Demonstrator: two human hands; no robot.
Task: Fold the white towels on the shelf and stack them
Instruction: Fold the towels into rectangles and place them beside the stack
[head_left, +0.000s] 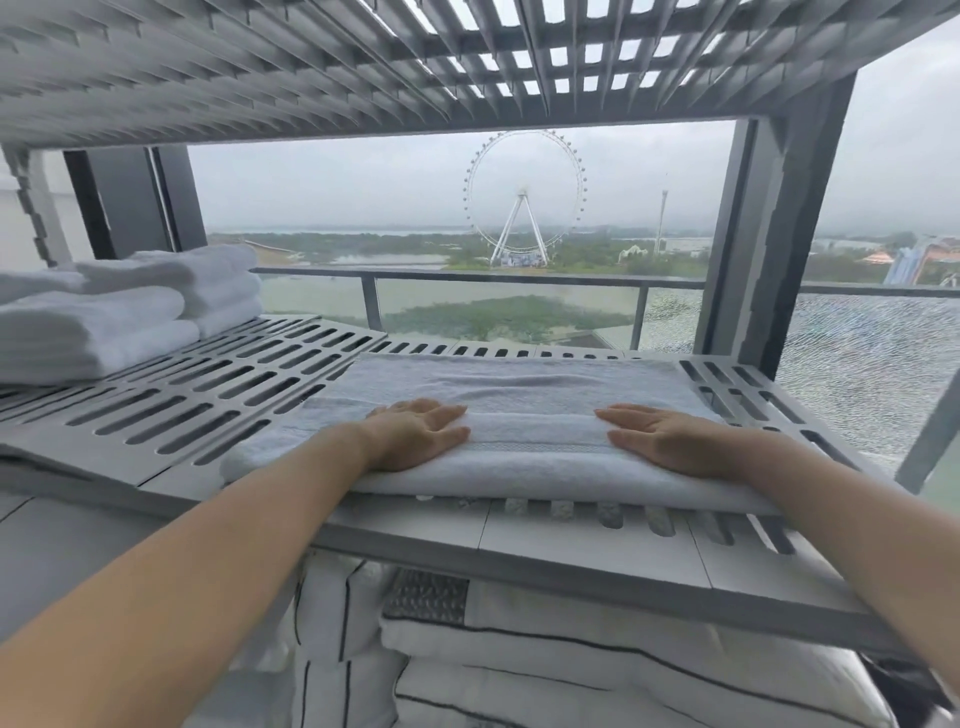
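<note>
Left hand (415, 434), right hand (670, 441): fingers (447, 415) straight, pressing flat on one folded towel (519, 384); two towel stacks (104, 332) left on shelf (182, 395).

Window (322, 197) spans centre frame behind grey slotted shelving unit (208, 389). Outside: balcony railing (519, 279), Ferris wheel (524, 197), overcast daylight.

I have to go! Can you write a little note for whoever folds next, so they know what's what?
Left hand: flat, fingers straight, pressing on the towel.
Right hand: the same, further right.
The towel lies partly folded on the slotted shelf, at its near edge.
Done: folded towels sit stacked at the shelf's left end.
Left: probably fold this towel smaller, then put it on the stack.
</note>
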